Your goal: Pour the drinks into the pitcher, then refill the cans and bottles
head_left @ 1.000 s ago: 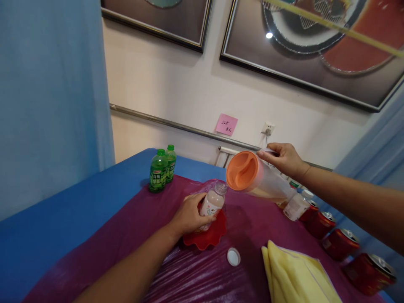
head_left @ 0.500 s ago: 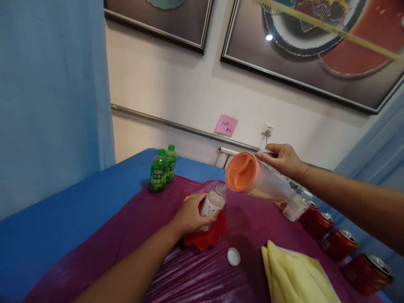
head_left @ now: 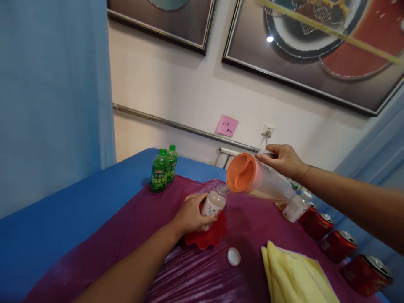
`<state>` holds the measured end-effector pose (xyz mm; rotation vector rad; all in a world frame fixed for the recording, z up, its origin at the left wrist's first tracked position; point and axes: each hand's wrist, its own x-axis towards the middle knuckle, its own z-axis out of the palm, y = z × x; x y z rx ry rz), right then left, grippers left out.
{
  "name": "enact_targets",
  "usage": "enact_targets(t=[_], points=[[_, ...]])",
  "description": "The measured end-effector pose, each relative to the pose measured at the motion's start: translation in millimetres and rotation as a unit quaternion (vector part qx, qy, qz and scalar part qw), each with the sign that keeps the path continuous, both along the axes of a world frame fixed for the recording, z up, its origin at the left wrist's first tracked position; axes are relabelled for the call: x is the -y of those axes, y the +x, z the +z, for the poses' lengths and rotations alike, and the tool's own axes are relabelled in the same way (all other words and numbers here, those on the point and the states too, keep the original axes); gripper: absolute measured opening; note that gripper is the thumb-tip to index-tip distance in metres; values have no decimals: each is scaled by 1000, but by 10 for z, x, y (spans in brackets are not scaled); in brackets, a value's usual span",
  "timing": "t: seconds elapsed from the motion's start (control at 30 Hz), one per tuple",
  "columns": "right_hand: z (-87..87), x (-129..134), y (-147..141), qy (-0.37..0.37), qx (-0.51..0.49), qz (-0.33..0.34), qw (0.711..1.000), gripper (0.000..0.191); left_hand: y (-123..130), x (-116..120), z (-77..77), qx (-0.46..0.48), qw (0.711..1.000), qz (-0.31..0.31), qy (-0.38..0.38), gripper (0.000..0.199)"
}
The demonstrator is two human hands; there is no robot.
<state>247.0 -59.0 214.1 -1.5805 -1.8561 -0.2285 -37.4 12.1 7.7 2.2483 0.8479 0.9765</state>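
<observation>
My left hand [head_left: 192, 214] is wrapped round a small clear bottle [head_left: 214, 204] with a printed label, its mouth uncapped. The bottle leans slightly to the right over a red scalloped dish [head_left: 206, 240]. Up and to the right, my right hand [head_left: 284, 160] grips the handle of a translucent pitcher [head_left: 268, 183] with an orange lid [head_left: 241, 172]. The pitcher lies tilted almost on its side, its lid end close to the bottle's mouth, with pale liquid along its lower side. A white cap [head_left: 234, 256] rests on the purple cover in front of the dish.
Two green bottles [head_left: 160, 170] stand at the back left. A folded yellow cloth [head_left: 296, 273] lies at the front right. Along the right edge are several red cans [head_left: 339, 244] and a capped clear bottle [head_left: 296, 207]. A metal rail [head_left: 176, 124] runs along the wall behind.
Almost nothing differs. Both hands keep their hold, and the pitcher and bottle stay close together in nearly the same pose; the view has shifted very slightly.
</observation>
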Motion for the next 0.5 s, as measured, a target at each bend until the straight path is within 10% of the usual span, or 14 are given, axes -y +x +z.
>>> enact_targets(t=[0.5], points=[[17, 36, -35, 2, 11, -8, 1000, 55, 3, -26, -35, -14, 1000, 9, 14, 76]])
